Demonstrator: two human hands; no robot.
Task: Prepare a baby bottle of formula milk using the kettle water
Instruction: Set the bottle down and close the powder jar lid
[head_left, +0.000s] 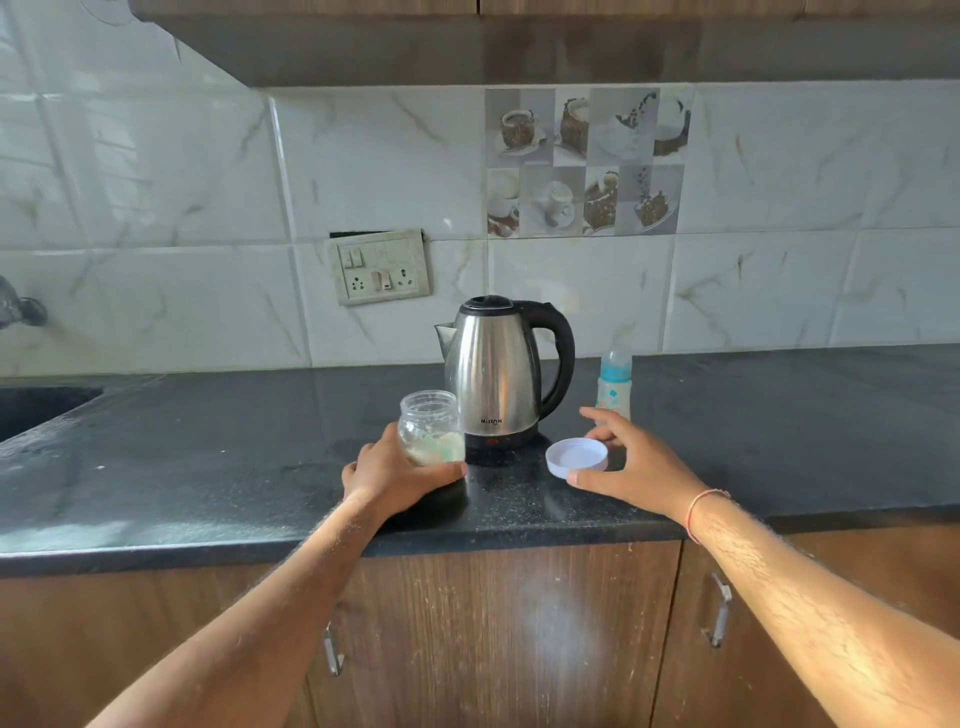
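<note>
My left hand (387, 470) grips the open glass jar (431, 427) of formula powder on the dark surface (208, 467), just at the kettle's (501, 371) eight o'clock. My right hand (631, 462) has its fingers (597, 415) spread wide round the white lid (576, 457), thumb touching its rim; the baby bottle (614, 382) stands at the kettle's three o'clock.

Soft, even daylight fills the scene — bright on the right forearm, which suggests a source at the right. The speckled black stone tabletop (208, 457) shows pale sheen on the left, and the steel electric kettle (496, 371) carries vertical highlights. Wall tiles bow at the edges — wide-angle distortion; far left looks slightly smeared.
</note>
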